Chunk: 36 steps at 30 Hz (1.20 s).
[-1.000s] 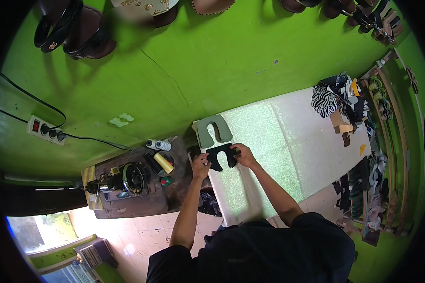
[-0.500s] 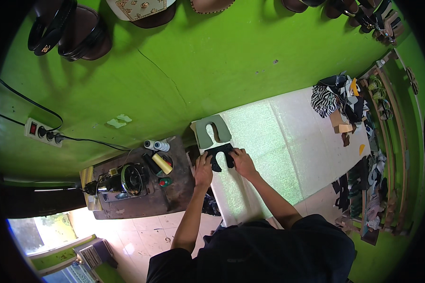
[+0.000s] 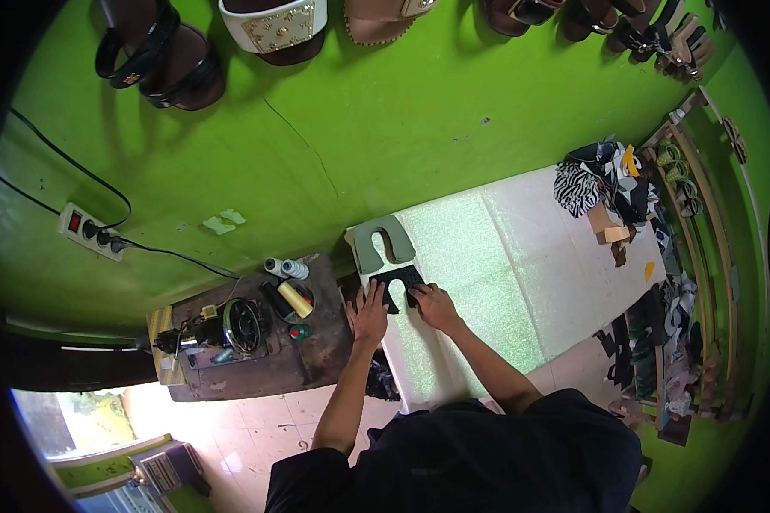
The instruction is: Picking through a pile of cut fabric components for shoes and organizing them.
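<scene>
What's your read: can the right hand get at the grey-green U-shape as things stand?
Probably yes: the right hand is at the black piece, the grey-green U-shape lies just beyond, and nothing seems to cover it.

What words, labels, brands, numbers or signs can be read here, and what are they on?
No text is clear enough to quote.
Black sandal strap: small gold emblem, too small to read.
Dark shirt: faint mark, too blurred.
Power strip: any markings too small.
Black cut piece and gray-green piece: no lettering visible.
</scene>
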### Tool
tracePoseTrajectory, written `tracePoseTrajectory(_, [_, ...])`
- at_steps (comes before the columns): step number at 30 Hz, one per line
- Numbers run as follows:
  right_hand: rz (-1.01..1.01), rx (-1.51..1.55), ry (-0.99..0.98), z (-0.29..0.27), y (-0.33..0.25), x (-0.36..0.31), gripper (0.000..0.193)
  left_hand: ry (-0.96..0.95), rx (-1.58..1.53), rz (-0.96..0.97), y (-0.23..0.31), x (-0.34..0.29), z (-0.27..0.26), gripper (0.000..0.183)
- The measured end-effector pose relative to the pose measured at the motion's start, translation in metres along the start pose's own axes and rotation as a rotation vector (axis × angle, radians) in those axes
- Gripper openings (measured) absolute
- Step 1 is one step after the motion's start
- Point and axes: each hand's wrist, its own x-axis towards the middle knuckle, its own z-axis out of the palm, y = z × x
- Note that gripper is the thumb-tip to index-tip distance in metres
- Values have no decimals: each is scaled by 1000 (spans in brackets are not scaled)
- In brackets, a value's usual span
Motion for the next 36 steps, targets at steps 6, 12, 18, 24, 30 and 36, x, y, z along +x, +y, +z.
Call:
tracePoseTrajectory(6, [83, 401, 160, -28, -4, -31, 48, -11, -815, 24, 4, -36, -40, 58])
tracePoseTrajectory(12, [288, 942, 128, -72, -38, -67, 53, -309, -1610, -239, 17, -83, -91, 66])
tracePoseTrajectory(18, [232, 1082, 298, -96, -47, -104, 53, -343, -1782, 19, 37, -97, -103, 69])
tracePoseTrajectory(24, [239, 1090, 403, -125, -40, -157, 53, -391, -1739, 105, 88, -109, -118, 70])
tracePoseTrajectory(30, [278, 1129, 596, -160, -6, -225, 53, -452, -1660, 145, 164, -114, -106, 68])
tracePoseTrajectory(36, [278, 1144, 746, -179, 58, -306, 55, -514, -1531, 290, 259, -134, -94, 66])
